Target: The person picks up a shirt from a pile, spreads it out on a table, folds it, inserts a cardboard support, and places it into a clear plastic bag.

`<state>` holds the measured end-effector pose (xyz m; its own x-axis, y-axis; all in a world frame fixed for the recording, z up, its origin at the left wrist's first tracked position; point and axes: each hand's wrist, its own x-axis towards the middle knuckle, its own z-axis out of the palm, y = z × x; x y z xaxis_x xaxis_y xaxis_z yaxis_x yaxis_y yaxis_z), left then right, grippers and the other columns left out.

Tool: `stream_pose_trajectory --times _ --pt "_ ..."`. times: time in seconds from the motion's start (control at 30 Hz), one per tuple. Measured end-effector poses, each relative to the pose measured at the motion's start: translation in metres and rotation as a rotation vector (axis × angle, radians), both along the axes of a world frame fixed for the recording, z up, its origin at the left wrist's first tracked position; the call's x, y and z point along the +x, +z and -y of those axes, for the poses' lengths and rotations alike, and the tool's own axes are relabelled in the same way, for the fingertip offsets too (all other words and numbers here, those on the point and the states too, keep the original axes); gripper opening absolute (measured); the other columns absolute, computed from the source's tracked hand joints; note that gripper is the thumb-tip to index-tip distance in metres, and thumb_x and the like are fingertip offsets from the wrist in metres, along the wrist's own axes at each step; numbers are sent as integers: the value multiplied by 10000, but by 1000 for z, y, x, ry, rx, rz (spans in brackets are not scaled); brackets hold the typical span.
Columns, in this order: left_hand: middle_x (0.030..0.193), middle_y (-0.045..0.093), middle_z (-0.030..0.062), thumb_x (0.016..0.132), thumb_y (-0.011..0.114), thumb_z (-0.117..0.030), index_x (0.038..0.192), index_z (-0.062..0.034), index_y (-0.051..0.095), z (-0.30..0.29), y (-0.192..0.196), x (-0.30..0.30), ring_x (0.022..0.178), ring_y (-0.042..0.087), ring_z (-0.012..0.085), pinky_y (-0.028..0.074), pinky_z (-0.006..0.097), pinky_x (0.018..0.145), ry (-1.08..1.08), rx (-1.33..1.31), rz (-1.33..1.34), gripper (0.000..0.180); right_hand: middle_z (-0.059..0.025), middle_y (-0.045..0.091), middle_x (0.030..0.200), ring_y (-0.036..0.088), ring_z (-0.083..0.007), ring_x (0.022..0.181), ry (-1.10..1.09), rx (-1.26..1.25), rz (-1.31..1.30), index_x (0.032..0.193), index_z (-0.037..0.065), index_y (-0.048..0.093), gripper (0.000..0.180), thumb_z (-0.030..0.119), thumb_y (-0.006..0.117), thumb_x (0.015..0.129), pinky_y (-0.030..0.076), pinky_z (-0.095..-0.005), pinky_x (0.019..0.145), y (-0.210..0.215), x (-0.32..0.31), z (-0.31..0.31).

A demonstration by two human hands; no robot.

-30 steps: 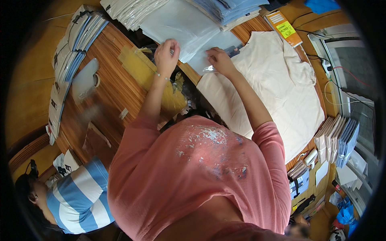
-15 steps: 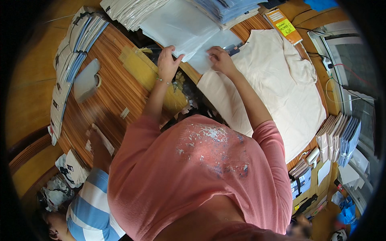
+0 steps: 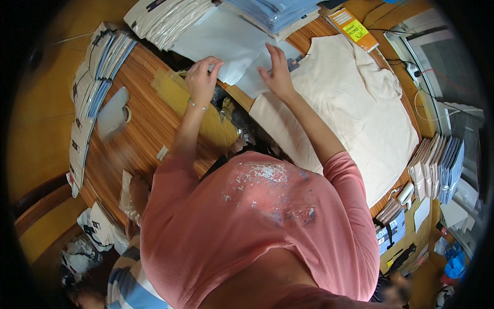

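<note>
A stack of clear plastic bags lies at the far middle of the table. At its near left edge is my left hand, fingers bent and tips close to the thumb in a pinch; what they hold, if anything, I cannot make out. My right hand is open, fingers stretched and thumb apart, over a single clear sheet beside the stack. Right of it a cream garment is spread flat, one sleeve toward me. A small dark label shows near my right fingers.
Packed garments stand in piles at the back, along the left edge and at the right. Yellowish plastic covers the gap between tables. A tape roll lies left. Another person's striped sleeve is at lower left.
My left hand has drawn its fingers and thumb together and shifted slightly left. My right hand has opened, fingers stretching away from me. The other person's arm at left has moved toward me.
</note>
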<state>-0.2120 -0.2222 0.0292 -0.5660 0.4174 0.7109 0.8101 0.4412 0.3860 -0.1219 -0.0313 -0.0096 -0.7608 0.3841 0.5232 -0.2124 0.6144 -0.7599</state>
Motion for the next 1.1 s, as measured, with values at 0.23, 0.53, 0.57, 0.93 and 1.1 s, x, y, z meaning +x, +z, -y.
stream_pose_trajectory --times 0.23,0.53,0.57,0.93,1.1 --pt "961 647 39 733 723 -166 892 -74 585 -55 65 52 985 534 233 364 388 863 -185 358 -153 230 -67 639 826 589 -166 760 94 -59 11 895 79 637 167 236 612 845 461 -283 661 94 2 -16" --pt "1229 487 110 823 593 -234 1061 -70 576 -126 -31 102 1152 442 317 339 447 967 -493 -794 92 289 42 503 753 435 -49 618 -670 -1004 225 1115 78 496 260 136 531 864 311 -198 496 51 243 -137" --pt "1233 482 124 828 590 -229 1069 -75 580 -134 -37 94 1156 439 322 339 441 971 -396 -805 41 286 51 483 714 410 -51 596 -651 -909 393 1183 57 472 329 118 527 865 308 -207 492 27 276 -142" --pt "1153 532 130 819 575 -99 993 -28 611 -132 -52 74 1058 481 325 388 408 912 -325 -34 298 192 -61 598 858 533 -107 668 -555 -989 286 1202 40 457 318 67 521 892 427 -244 547 -10 266 -122" --pt "1145 523 114 814 562 -94 1042 -57 584 -113 -54 130 1077 461 317 362 411 935 -483 -161 294 232 -2 544 706 466 -73 521 -507 -1030 320 1121 55 482 246 86 534 883 366 -227 436 -13 236 -129"
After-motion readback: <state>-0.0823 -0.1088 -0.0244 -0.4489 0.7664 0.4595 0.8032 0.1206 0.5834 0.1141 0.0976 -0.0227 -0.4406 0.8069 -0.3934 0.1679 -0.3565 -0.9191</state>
